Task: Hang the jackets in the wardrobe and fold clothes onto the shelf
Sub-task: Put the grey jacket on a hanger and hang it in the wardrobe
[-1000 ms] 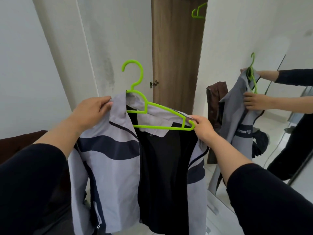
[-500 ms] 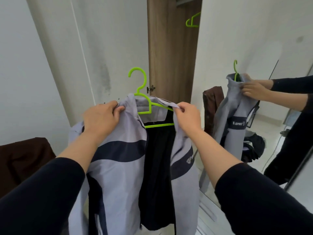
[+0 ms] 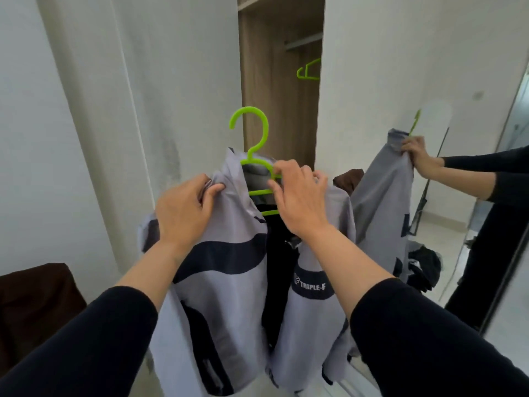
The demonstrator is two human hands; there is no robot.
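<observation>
Item: light grey zip jacket with navy curved bands and black lining (image 3: 229, 282), front open, "TRIPLE-F" printed on one chest panel. Draped over a bright green plastic hanger (image 3: 253, 156), hook upright and free above the collar. Held up in mid-air, in front of the wardrobe opening, not yet on any rail.

Left hand (image 3: 183, 213): fingers curled, pinching a bunch of grey fabric at the shoulder beside the collar.

Right hand (image 3: 300, 202): fingers curled over the other shoulder and the hanger's arm; whether pinching cloth, plastic or both, cannot tell.

Step in hand, as judged: seating the jacket shoulders squarely on the hanger, prior to hanging.

Next move calls for: one hand shifted to the hanger neck, jacket lifted, hook passed through the narrow opening and over the grey wardrobe rail (image 3: 303, 43); collar kept from slipping off on the way up.

Surroundings: wood-lined wardrobe interior (image 3: 266, 90) between white door panels; second green hanger (image 3: 307, 73), empty, inside; tall mirror (image 3: 429, 196) to the right, reflecting jacket and hands; dark brown garment (image 3: 34, 299) low at left.
</observation>
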